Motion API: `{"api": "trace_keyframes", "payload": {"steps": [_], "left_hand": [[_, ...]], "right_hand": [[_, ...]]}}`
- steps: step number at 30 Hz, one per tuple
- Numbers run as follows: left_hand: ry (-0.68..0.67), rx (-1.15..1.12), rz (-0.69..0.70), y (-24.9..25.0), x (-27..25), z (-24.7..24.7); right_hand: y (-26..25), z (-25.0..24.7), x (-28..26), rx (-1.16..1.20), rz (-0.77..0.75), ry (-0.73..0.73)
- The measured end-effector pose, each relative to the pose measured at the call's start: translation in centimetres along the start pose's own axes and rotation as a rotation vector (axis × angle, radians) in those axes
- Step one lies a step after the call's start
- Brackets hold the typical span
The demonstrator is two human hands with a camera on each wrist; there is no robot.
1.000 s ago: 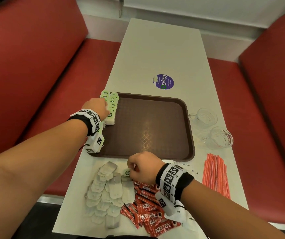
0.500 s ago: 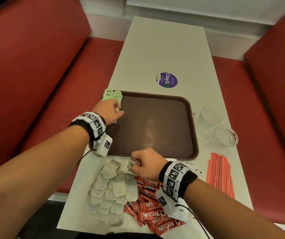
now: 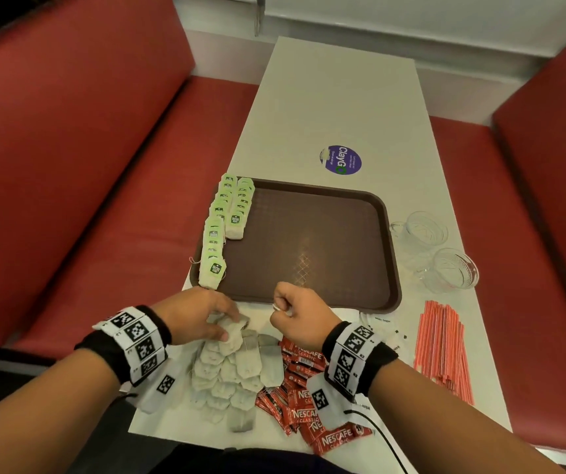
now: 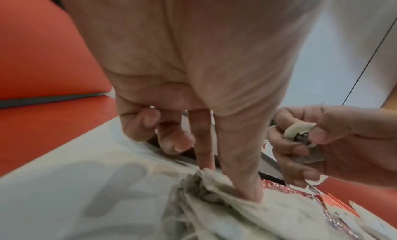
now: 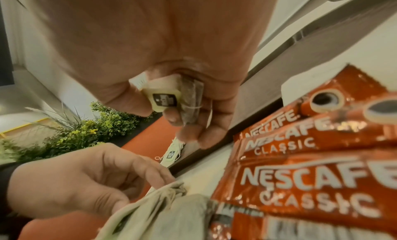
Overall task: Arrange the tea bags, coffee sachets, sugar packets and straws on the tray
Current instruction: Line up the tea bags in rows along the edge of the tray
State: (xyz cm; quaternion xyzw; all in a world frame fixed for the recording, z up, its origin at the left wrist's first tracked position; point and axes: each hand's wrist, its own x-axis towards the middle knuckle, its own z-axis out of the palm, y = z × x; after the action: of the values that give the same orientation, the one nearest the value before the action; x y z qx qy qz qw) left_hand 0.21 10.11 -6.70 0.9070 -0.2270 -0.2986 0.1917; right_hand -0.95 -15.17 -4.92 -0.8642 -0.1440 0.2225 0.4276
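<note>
Tray point(image 3: 309, 234) mid-frame on counter point(image 3: 336, 107).
Tea bag rows point(image 3: 227, 220) on tray's left edge; loose tea bags point(image 3: 233, 371) and coffee sachets point(image 3: 305, 398) below it; straws point(image 3: 444, 350) lower right; glass cups point(image 3: 442, 251) right.

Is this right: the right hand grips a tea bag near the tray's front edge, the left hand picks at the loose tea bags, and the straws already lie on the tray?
Not quite. The straws lie on the table, right of the tray, as the head view shows. The rest holds: the right hand grips a tea bag, and the left hand picks at the loose tea bags.
</note>
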Motion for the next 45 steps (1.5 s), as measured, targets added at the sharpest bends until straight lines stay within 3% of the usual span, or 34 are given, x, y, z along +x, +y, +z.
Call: {"api": "trace_keyframes", "payload": {"steps": [7, 13, 15, 20, 24, 28, 31, 34, 38, 41, 45], "left_hand": [[0.040, 0.029, -0.042, 0.5, -0.5, 0.6], [0.314, 0.074, -0.064, 1.0, -1.0, 0.3], [0.381, 0.044, -0.021, 1.4, -1.1, -0.3], [0.477, -0.077, 0.245, 4.4, -1.6, -1.9], [0.624, -0.095, 0.302, 5.7, -1.5, -3.4], [0.592, -0.361, 0.170, 5.3, -1.2, -3.4], [0.594, -0.421, 0.069, 4.2, -0.2, -3.5], [0.654, -0.294, -0.143, 2.2, 1.9, -5.3], [0.555, -0.120, -0.367, -1.0, 5.5, -7.6], [0.462, -0.072, -0.452, -2.6, 7.9, -8.5], [0.463, -0.045, -0.500, -2.7, 9.7, -9.2]], "right_hand": [[-0.8, -0.1, -0.8, -0.064, 0.012, -0.008], [-1.5, -0.4, -0.2, -0.172, -0.020, -0.009], [-1.9, -0.5, -0.1, -0.176, -0.040, -0.013], [-2.7, -0.3, 0.7, -0.169, -0.115, 0.017], [-2.8, -0.6, 1.4, -0.133, -0.148, 0.094], [-2.9, -1.5, 2.1, 0.020, -0.088, 0.150], [-2.5, -1.7, 2.2, 0.038, -0.065, 0.162], [-2.0, -2.1, 2.1, 0.016, -0.022, 0.187], [-2.4, -2.7, 2.0, 0.075, 0.017, 0.188], [-2.8, -3.0, 2.0, 0.075, 0.037, 0.183], [-3.1, -3.2, 2.0, 0.020, 0.018, 0.191]]}}
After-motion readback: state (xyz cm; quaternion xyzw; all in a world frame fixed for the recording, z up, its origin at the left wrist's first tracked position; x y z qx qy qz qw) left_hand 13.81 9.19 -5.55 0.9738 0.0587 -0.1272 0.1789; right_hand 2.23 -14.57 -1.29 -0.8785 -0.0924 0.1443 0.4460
